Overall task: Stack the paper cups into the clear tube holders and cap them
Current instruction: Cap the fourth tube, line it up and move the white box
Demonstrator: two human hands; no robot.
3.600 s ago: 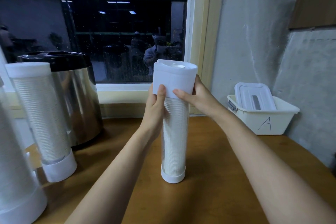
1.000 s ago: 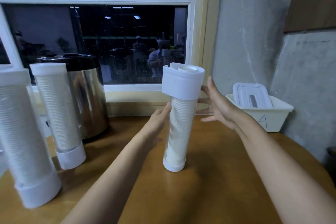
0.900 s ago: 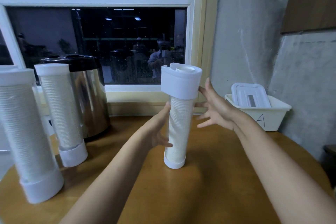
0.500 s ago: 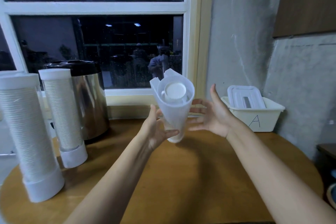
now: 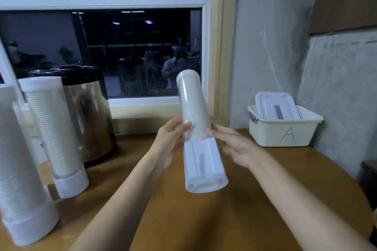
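A clear tube holder (image 5: pixel 193 108) packed with stacked paper cups is up in the air over the wooden table (image 5: pixel 234 220), tilted. Its wide white cap (image 5: pixel 204 165) points down toward me and its small white cap (image 5: pixel 187 76) points up and away. My left hand (image 5: pixel 171 140) grips the tube from the left, just above the wide cap. My right hand (image 5: pixel 232 146) holds it from the right, thumb on the tube and fingers behind the wide cap. Two more filled, capped tube holders (image 5: pixel 55 134) (image 5: pixel 18 173) stand upright at the left.
A steel urn with a black lid (image 5: pixel 89 116) stands behind the left tubes, by the window. A white bin marked "A" (image 5: pixel 285 130) with a lid inside sits at the back right against the wall. The table's rounded edge curves along the right.
The tube stood upright on the table with the wide cap on top. Both hands lifted it and turned it end over end, so the wide cap now faces down.
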